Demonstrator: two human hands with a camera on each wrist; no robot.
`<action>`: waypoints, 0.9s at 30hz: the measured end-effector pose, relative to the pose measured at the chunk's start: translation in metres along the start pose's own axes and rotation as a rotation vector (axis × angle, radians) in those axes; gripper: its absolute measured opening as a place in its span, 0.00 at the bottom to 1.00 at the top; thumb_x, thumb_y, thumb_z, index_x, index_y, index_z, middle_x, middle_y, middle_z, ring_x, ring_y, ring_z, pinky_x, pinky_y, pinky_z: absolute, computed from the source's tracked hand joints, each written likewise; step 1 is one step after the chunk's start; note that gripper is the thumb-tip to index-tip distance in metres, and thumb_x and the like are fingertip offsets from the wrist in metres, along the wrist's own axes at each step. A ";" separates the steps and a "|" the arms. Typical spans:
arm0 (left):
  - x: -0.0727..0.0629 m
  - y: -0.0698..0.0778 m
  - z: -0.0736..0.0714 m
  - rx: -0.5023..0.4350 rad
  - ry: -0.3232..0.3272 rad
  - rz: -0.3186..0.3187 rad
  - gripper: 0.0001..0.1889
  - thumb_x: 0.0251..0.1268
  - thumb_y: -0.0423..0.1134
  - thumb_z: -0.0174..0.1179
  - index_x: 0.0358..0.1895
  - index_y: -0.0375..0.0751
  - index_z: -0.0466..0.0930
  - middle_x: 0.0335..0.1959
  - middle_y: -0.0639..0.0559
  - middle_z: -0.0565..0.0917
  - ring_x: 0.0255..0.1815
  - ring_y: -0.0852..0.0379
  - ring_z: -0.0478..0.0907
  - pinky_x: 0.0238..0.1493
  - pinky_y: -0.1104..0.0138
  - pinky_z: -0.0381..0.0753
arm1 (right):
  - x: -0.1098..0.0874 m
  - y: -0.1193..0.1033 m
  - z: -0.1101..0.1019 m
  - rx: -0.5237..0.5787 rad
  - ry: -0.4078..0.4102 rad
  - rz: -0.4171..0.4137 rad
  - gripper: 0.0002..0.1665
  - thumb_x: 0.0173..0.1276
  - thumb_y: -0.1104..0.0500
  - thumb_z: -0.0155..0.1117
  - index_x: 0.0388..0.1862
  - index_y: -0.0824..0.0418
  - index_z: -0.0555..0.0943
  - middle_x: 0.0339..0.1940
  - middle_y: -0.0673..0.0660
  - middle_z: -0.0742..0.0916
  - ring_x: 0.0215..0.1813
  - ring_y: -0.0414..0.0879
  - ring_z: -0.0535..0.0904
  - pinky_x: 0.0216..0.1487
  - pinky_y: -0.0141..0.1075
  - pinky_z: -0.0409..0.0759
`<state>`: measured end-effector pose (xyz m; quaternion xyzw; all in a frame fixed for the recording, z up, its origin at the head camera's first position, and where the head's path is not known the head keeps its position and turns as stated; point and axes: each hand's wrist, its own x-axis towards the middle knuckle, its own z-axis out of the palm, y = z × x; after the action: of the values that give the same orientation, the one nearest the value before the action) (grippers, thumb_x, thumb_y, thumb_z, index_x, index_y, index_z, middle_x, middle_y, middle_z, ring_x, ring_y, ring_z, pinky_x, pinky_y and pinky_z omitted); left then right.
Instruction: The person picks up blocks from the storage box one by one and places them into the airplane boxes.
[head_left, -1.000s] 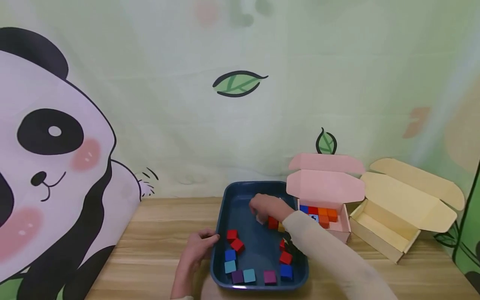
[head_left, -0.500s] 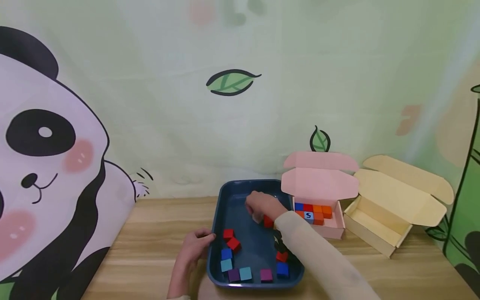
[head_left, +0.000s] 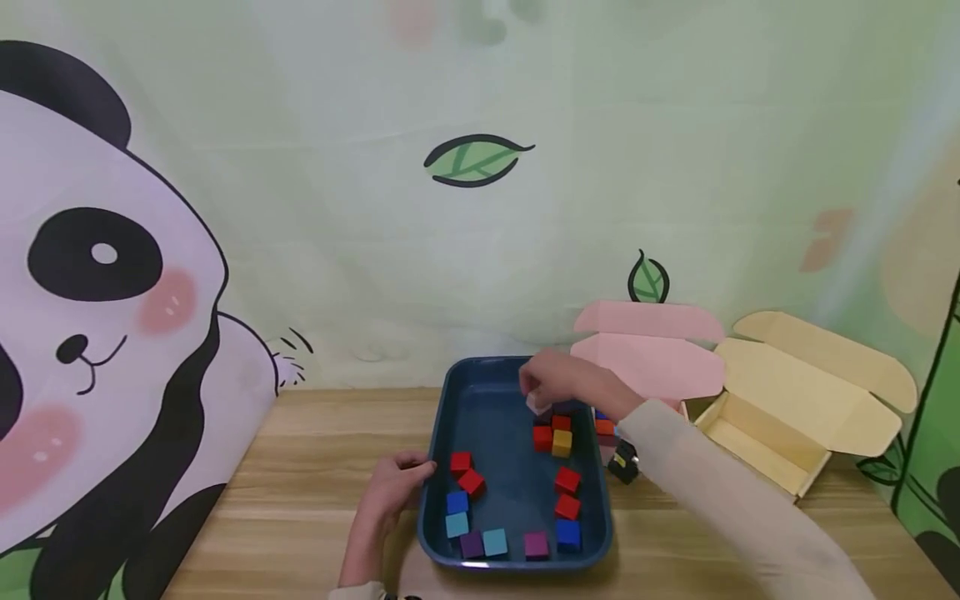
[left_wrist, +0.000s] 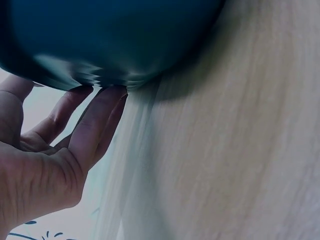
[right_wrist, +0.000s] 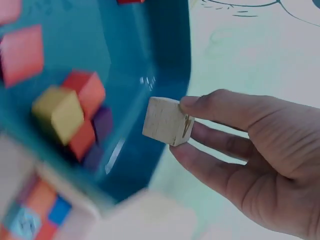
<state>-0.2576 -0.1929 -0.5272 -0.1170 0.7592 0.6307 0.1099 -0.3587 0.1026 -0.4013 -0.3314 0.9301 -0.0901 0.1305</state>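
Observation:
My right hand [head_left: 558, 379] pinches a pale wooden block [right_wrist: 167, 121] between thumb and fingertips, over the far right part of the blue tray [head_left: 480, 367]. In the right wrist view a dark mark shows on one side of the block. Beneath it in the tray stand red blocks [head_left: 542, 438], a yellow block [head_left: 562, 443] and purple blocks [right_wrist: 102, 123]. My left hand [head_left: 393, 490] holds the tray's left rim, fingertips against its outer wall in the left wrist view. Red, blue, light-blue and purple blocks [head_left: 472, 545] line the tray's near end.
Right of the tray, an open pink box [head_left: 652, 362] contains several coloured blocks, partly hidden by my right arm. Beyond it stands an open cream box [head_left: 765, 450]. All rest on a wooden table [head_left: 322, 467] before a panda-print backdrop.
My right hand has lifted from the tray floor and moved right and away from me with the pale block, uncovering the red and yellow blocks. The left hand stays at the rim.

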 end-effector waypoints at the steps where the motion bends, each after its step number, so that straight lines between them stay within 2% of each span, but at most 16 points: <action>1: 0.001 0.000 0.000 0.002 0.000 -0.001 0.17 0.70 0.40 0.64 0.55 0.32 0.82 0.50 0.39 0.79 0.44 0.49 0.79 0.42 0.59 0.88 | -0.007 0.003 -0.005 0.004 0.003 -0.003 0.08 0.66 0.64 0.67 0.43 0.61 0.85 0.35 0.50 0.86 0.33 0.43 0.77 0.39 0.35 0.81; 4: 0.001 0.001 0.000 -0.001 0.003 -0.001 0.18 0.69 0.40 0.65 0.55 0.31 0.82 0.50 0.39 0.79 0.44 0.49 0.79 0.43 0.59 0.88 | -0.027 0.013 -0.015 -0.006 0.002 0.010 0.06 0.66 0.64 0.67 0.41 0.61 0.85 0.33 0.50 0.85 0.32 0.43 0.77 0.38 0.35 0.81; 8: 0.000 0.000 0.000 -0.007 0.013 -0.012 0.18 0.69 0.39 0.66 0.56 0.30 0.81 0.50 0.38 0.79 0.44 0.48 0.78 0.43 0.59 0.88 | -0.049 0.026 -0.018 -0.054 -0.017 0.040 0.04 0.65 0.64 0.69 0.38 0.59 0.86 0.31 0.48 0.85 0.32 0.43 0.76 0.37 0.33 0.80; 13: 0.000 0.002 0.000 -0.001 0.011 -0.027 0.20 0.69 0.40 0.66 0.58 0.31 0.80 0.53 0.37 0.79 0.47 0.46 0.79 0.44 0.58 0.88 | -0.070 0.051 -0.012 -0.090 -0.036 0.015 0.06 0.59 0.67 0.72 0.35 0.58 0.87 0.27 0.46 0.83 0.30 0.41 0.74 0.34 0.31 0.79; 15: 0.000 0.003 0.001 -0.003 0.011 -0.017 0.20 0.68 0.40 0.66 0.58 0.31 0.81 0.53 0.37 0.79 0.46 0.47 0.79 0.44 0.58 0.88 | -0.076 0.062 -0.010 -0.085 -0.060 -0.008 0.08 0.59 0.68 0.73 0.35 0.57 0.86 0.29 0.47 0.84 0.32 0.41 0.75 0.36 0.32 0.80; 17: 0.000 0.002 0.002 -0.021 0.009 0.001 0.19 0.68 0.39 0.66 0.56 0.30 0.81 0.50 0.38 0.79 0.44 0.48 0.79 0.42 0.59 0.88 | -0.082 0.071 -0.008 -0.064 -0.101 -0.026 0.10 0.60 0.68 0.74 0.38 0.56 0.86 0.33 0.49 0.85 0.35 0.42 0.77 0.40 0.33 0.82; 20: 0.000 -0.001 0.005 -0.055 0.006 0.037 0.16 0.66 0.36 0.67 0.51 0.28 0.83 0.45 0.42 0.81 0.38 0.52 0.80 0.37 0.60 0.88 | -0.088 0.081 -0.006 -0.036 -0.172 -0.035 0.18 0.60 0.69 0.74 0.48 0.56 0.85 0.43 0.52 0.86 0.43 0.45 0.79 0.47 0.37 0.84; 23: 0.000 -0.004 0.005 -0.074 0.002 0.062 0.13 0.64 0.34 0.66 0.47 0.28 0.83 0.41 0.44 0.81 0.34 0.54 0.80 0.34 0.62 0.88 | -0.091 0.088 -0.003 -0.037 -0.206 -0.056 0.26 0.58 0.70 0.74 0.55 0.57 0.82 0.48 0.55 0.85 0.47 0.46 0.80 0.49 0.38 0.85; 27: 0.001 -0.005 0.003 -0.050 0.010 0.052 0.14 0.65 0.35 0.66 0.49 0.28 0.83 0.42 0.43 0.81 0.35 0.54 0.80 0.34 0.62 0.87 | -0.093 0.094 0.005 -0.049 -0.227 -0.088 0.22 0.58 0.70 0.73 0.52 0.57 0.83 0.45 0.51 0.84 0.45 0.43 0.79 0.47 0.34 0.83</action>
<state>-0.2566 -0.1907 -0.5329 -0.1030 0.7464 0.6517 0.0866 -0.3434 0.2338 -0.4129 -0.3830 0.8958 -0.0350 0.2227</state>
